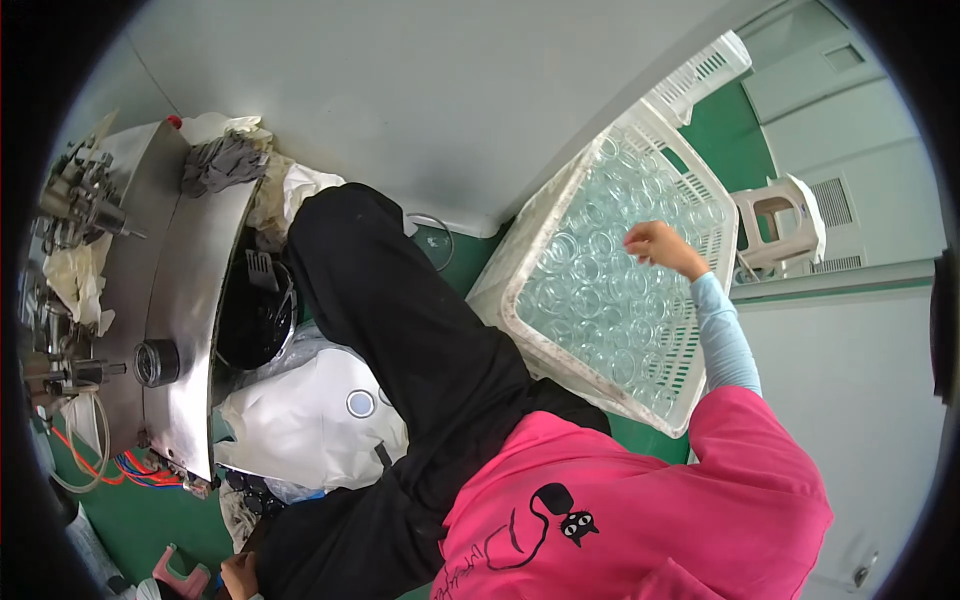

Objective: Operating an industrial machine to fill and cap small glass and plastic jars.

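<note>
My right hand [660,247], in a light blue sleeve, is over a white plastic crate [517,289] packed with clear glass jars [589,300]. Its fingers are loosely bent, and I see nothing held between them. Whether the fingertips touch a jar is unclear. Down at the lower left edge, beside my black-trousered leg, my left hand [240,574] is partly in view, and what it holds or touches cannot be made out. In front of me, a dark round jar or lid [156,363] rests on the steel top of a machine [176,300].
Below the machine's edge are a black tub [259,319] and a white bag [307,427]. Grey cloth [225,161] lies on the steel top. Metal fittings [90,202] and coloured hoses [150,472] line the left. A beige stool [780,221] and pink stool [182,574] stand nearby.
</note>
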Demonstrator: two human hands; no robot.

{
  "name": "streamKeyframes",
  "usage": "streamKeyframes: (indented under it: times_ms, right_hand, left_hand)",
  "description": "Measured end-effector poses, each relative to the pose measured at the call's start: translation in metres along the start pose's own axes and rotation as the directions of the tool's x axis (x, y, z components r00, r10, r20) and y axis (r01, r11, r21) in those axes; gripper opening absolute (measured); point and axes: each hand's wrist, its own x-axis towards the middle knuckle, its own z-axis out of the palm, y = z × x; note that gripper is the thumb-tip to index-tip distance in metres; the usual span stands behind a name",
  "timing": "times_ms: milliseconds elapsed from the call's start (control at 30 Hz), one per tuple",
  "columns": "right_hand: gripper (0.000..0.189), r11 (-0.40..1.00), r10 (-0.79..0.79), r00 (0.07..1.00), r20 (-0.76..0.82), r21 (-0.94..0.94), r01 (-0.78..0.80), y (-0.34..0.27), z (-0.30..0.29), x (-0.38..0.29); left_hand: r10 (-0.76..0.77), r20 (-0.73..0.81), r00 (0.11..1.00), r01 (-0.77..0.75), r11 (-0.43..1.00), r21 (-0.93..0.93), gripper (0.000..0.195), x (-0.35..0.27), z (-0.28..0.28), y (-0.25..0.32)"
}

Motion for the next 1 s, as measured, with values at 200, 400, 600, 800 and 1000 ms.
streamKeyframes:
  times_ms: [200,400,600,800,1000]
  right_hand:
    - [0.032,0.966,-0.256,0.941,0.22,0.076,0.245,-0.031,0.063,0.006]
    - [0.059,0.635,-0.675,0.69,0.26,-0.271,0.723,-0.04,0.121,-0.015]
    - [0.065,0.569,-0.486,0.795,0.363,-0.559,0.603,-0.054,0.143,-0.04]
    - [0.065,0.554,-0.639,0.759,0.124,-0.61,0.567,-0.05,0.154,-0.035]
    - [0.067,0.794,-0.447,0.893,0.038,-0.443,0.416,-0.047,0.166,-0.03]
  left_hand:
    - [-0.016,-0.046,0.999,0.021,0.994,0.11,0.025,-0.036,-0.038,0.062]
    - [-0.103,-0.104,0.989,0.121,0.977,0.176,0.026,-0.044,-0.032,0.064]
    - [-0.13,-0.112,0.985,0.147,0.977,0.155,0.027,-0.047,-0.031,0.061]
    - [-0.132,-0.109,0.985,0.15,0.974,0.171,0.026,-0.05,-0.034,0.077]
    - [-0.12,-0.126,0.985,0.136,0.983,0.126,0.024,-0.052,-0.034,0.079]
